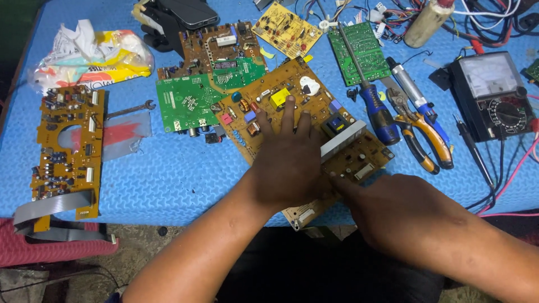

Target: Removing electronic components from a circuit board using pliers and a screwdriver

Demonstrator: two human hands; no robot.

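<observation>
My left hand (289,163) lies flat, fingers spread, on the tan-brown circuit board with a yellow transformer and a pale heat sink (306,109), which sits tilted at the middle of the blue foam mat (168,179), its near corner reaching the mat's near edge. My right hand (393,216) is at the board's near right edge, forefinger stretched out and touching it just below the heat sink; it grips nothing. The two hands are close together, one pinning, one pointing. I judge this the stage of steadying the board and checking a spot on it; any further move would call for keeping the board from sliding on the soft mat.

To the right lie a blue-handled screwdriver (370,95), orange-handled pliers (421,134) and a black analogue meter with a dial (491,95). Far left of my board is a green circuit board (185,101), and at the left edge a long brown board with a grey ribbon cable (67,146).

The only container I can make out is a crumpled white and yellow plastic bag (92,53) at the far left; what it holds I cannot tell.
</observation>
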